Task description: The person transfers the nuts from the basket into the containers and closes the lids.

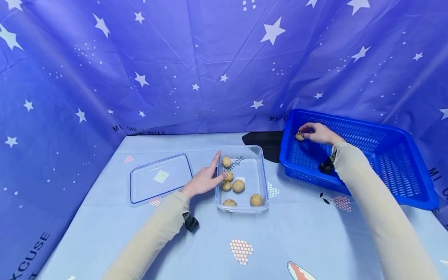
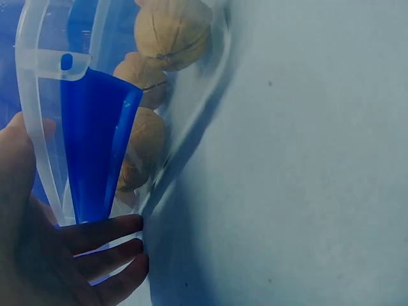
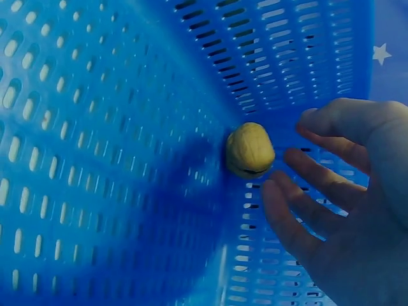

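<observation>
A clear plastic container (image 1: pixel 260 167) with several walnuts (image 1: pixel 238 186) in it stands mid-table. At its left wall is my left hand (image 1: pixel 204 179), thumb over the rim and fingers along the outside, gripping that side. The left wrist view shows the fingers (image 2: pixel 121 255) against the wall below a blue clip (image 2: pixel 95 134). My right hand (image 1: pixel 319 134) reaches into a blue plastic basket (image 1: pixel 350 190). There, a single walnut (image 3: pixel 250 150) lies in the corner. The fingers are spread beside it, with a small gap in the right wrist view.
A clear lid (image 1: pixel 143 186) with a blue edge lies left of the container. Black shapes (image 1: pixel 262 142) show on the cloth between container and basket. A purple-blue star-patterned curtain (image 1: pixel 210 58) hangs behind and along the sides of the table.
</observation>
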`<move>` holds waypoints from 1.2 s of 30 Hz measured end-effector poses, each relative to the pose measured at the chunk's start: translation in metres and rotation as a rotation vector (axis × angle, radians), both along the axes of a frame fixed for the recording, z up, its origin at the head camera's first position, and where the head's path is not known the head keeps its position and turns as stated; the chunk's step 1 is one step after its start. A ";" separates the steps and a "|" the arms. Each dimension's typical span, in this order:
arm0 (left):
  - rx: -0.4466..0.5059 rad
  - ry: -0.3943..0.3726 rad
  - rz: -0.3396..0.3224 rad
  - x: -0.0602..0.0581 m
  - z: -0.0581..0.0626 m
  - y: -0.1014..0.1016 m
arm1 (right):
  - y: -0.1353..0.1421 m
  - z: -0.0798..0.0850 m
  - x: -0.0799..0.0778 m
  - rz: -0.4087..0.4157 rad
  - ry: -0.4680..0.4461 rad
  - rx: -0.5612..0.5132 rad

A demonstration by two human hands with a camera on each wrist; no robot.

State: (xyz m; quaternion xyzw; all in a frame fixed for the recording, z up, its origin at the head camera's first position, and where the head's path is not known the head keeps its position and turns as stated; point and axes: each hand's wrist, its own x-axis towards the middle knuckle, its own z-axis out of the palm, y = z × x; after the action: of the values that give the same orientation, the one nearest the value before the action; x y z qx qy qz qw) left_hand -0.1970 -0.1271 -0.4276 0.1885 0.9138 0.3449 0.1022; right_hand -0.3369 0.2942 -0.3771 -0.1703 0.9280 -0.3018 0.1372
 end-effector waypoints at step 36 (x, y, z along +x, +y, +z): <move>-0.015 -0.022 -0.040 -0.001 -0.002 -0.006 | -0.004 0.006 0.007 -0.010 -0.104 -0.091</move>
State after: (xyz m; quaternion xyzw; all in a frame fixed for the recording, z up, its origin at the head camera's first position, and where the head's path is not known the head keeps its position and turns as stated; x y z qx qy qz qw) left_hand -0.1976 -0.1331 -0.4296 0.2021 0.9113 0.3380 0.1204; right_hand -0.3302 0.2905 -0.3708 -0.1559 0.9056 -0.3530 0.1761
